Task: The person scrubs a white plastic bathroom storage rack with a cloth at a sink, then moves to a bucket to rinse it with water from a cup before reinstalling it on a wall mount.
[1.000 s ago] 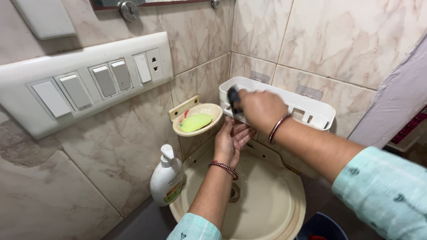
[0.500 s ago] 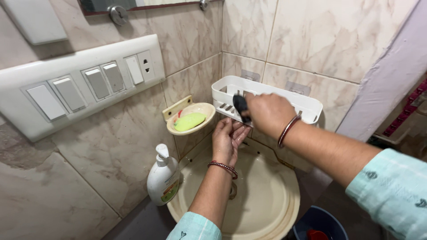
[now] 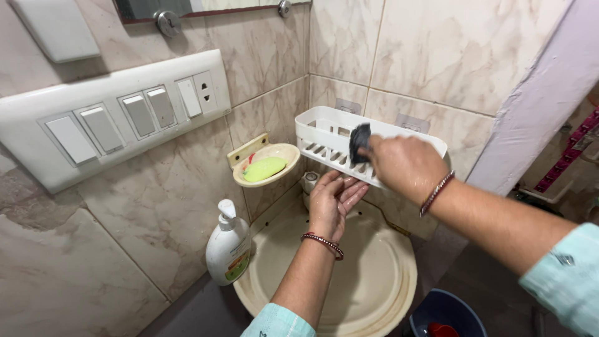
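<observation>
My right hand (image 3: 405,165) grips a small dark scrub pad (image 3: 359,142) and presses it against the front wall of the white plastic wall shelf (image 3: 321,128) in the tiled corner. My left hand (image 3: 334,200) is held just under the shelf, palm up and fingers spread, touching or nearly touching its slatted underside. It holds nothing. Both wrists wear bangles. Below the hands is the cream wash basin (image 3: 399,293).
A cream soap dish (image 3: 284,153) with a green soap bar (image 3: 265,168) hangs on the left wall. A white pump bottle (image 3: 228,246) stands by the basin. A white switch panel (image 3: 118,118) is at upper left. A blue bucket (image 3: 446,312) sits below right.
My right hand has slid the scrub pad rightwards along the shelf front. The left hand has stayed under the shelf. The view has shifted slightly.
</observation>
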